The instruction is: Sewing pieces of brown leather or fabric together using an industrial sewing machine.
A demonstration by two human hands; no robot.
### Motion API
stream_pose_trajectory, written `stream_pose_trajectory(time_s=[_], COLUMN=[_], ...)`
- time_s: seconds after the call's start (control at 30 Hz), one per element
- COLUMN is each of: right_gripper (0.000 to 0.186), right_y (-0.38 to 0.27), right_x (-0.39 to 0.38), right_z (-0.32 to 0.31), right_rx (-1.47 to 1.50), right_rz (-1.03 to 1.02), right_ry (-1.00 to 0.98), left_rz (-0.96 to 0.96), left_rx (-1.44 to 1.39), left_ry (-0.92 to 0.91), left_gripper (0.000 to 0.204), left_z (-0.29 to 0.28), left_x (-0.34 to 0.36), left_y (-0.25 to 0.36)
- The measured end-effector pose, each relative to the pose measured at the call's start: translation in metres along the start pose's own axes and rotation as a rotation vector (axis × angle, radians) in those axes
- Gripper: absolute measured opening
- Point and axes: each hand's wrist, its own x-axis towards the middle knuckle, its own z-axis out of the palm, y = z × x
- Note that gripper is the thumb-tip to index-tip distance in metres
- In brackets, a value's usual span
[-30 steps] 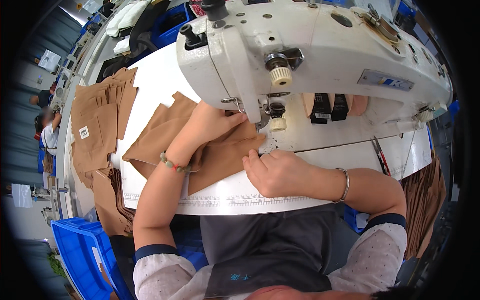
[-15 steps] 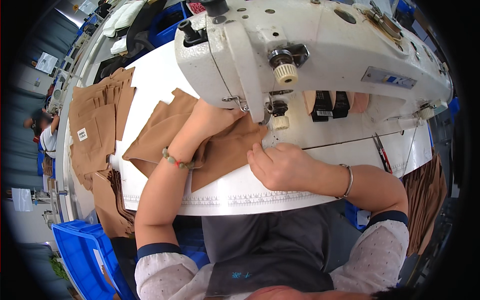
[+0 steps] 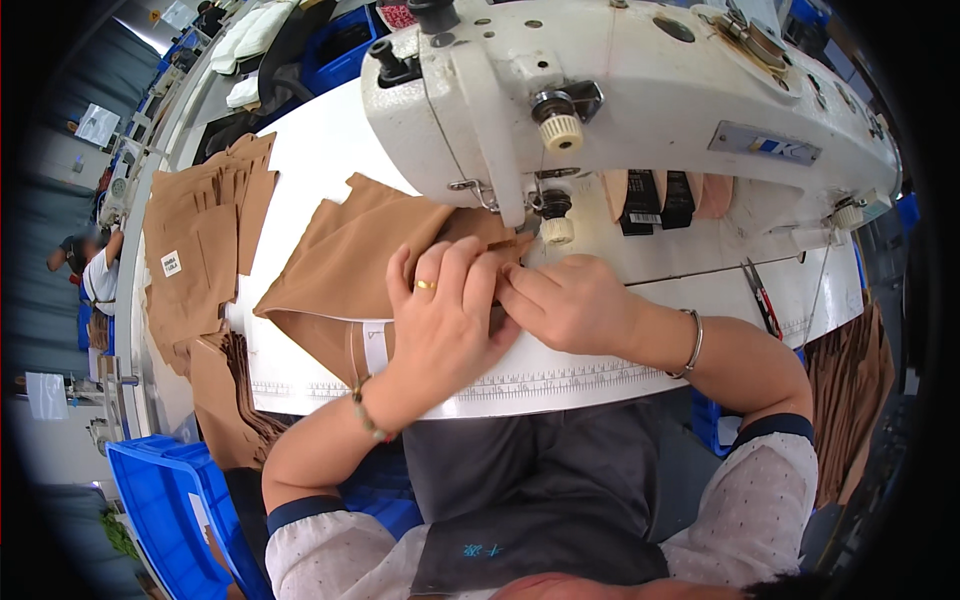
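Note:
A brown fabric piece lies on the white table left of the sewing machine's needle area, folded over at its right end. A pale edge and a small white label show along its near side. My left hand lies over the near right part of the fabric, its fingers bent and gripping it. Close beside it, my right hand pinches the fabric's right edge, fingertips almost touching those of the left. Just beyond both hands stands the white sewing machine, its presser foot hidden behind its parts and the fabric.
Stacked brown fabric pieces lie at the left, and more brown fabric hangs at the right. Red-handled scissors rest on the table near a printed ruler strip. A blue crate stands lower left. Black labels lie behind the machine head.
My left hand has come back from beside the needle area toward me and now meets the right hand. The fabric's near edge has turned up, showing the white label. My right hand has shifted slightly forward.

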Motion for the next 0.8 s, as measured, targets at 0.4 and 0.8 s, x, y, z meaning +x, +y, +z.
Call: stream_pose_trajectory(time_s=[0.4, 0.8], right_gripper=[0.02, 0.03], right_y=[-0.007, -0.028], right_x=[-0.003, -0.007], right_z=[-0.005, -0.013], right_rx=[0.013, -0.168], right_rz=[-0.018, -0.046], right_ry=[-0.218, -0.335], left_rz=[0.277, 0.095], left_rx=[0.106, -0.241], left_ry=[-0.107, -0.138], left_gripper=[0.03, 0.047], left_z=[-0.006, 0.007], left_x=[-0.006, 0.006], left_y=[-0.023, -0.025])
